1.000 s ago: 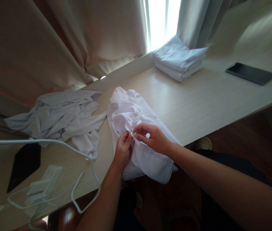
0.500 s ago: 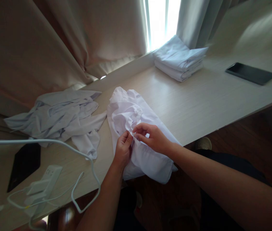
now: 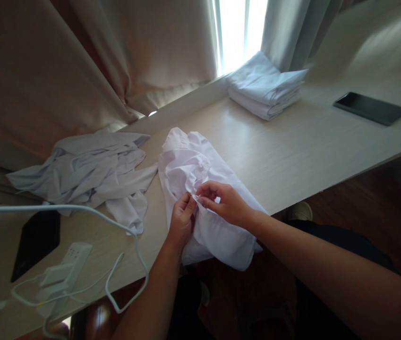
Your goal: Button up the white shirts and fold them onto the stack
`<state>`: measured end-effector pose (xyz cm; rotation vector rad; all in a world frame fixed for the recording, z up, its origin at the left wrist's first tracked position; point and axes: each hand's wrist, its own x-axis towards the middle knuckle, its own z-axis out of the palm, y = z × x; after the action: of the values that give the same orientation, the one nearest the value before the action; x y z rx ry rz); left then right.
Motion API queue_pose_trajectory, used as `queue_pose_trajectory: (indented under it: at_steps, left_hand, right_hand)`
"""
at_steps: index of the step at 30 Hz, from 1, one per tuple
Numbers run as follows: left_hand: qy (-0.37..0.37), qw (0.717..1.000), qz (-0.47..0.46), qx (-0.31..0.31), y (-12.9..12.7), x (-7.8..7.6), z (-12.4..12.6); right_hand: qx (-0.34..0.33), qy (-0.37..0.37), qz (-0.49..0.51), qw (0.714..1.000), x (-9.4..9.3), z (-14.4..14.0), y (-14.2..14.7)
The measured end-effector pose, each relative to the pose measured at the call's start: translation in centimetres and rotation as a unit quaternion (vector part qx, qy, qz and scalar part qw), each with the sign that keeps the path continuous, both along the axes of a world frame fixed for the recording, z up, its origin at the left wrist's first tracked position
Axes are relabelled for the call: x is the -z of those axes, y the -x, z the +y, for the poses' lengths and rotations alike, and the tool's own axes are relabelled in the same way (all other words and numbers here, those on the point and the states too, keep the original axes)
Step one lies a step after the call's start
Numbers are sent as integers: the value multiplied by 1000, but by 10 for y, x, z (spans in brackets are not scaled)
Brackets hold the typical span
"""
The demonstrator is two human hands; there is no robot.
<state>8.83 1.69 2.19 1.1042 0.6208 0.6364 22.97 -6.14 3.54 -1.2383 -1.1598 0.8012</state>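
Note:
A white shirt (image 3: 217, 236) lies partly bunched on the table in front of me, its lower end hanging past the front edge. My left hand (image 3: 182, 216) is closed, thumb and fingers pinching a fold at the middle of the shirt. Right beside it, my right hand (image 3: 224, 200) pinches the same spot between thumb and forefinger. Whether a button sits between the fingertips is too small to make out. To the left, a crumpled heap of white clothing (image 3: 94, 165) almost touches the shirt.
A stack of folded white clothes (image 3: 264, 89) stands by the window. A dark phone (image 3: 372, 108) lies on the table (image 3: 292, 156) at right. At left are a black flat object (image 3: 37, 243), a power strip (image 3: 76, 257) and a looping white cable (image 3: 108, 217). Curtains (image 3: 165, 52) border the back edge.
Almost nothing differs. Both hands stay at the same fold of the shirt, and the view has shifted very slightly.

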Motion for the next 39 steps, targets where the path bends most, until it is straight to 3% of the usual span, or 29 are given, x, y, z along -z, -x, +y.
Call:
queue_pose_trajectory:
  at_steps: [22, 39]
  left_hand:
    - [-1, 1000, -1, 8, 0, 3, 0]
    - [-18, 1000, 23, 0, 0, 5, 3]
  right_hand:
    - [1, -6, -13, 1000, 3, 1, 1]
    - [5, -18, -83, 996, 4, 2, -5]
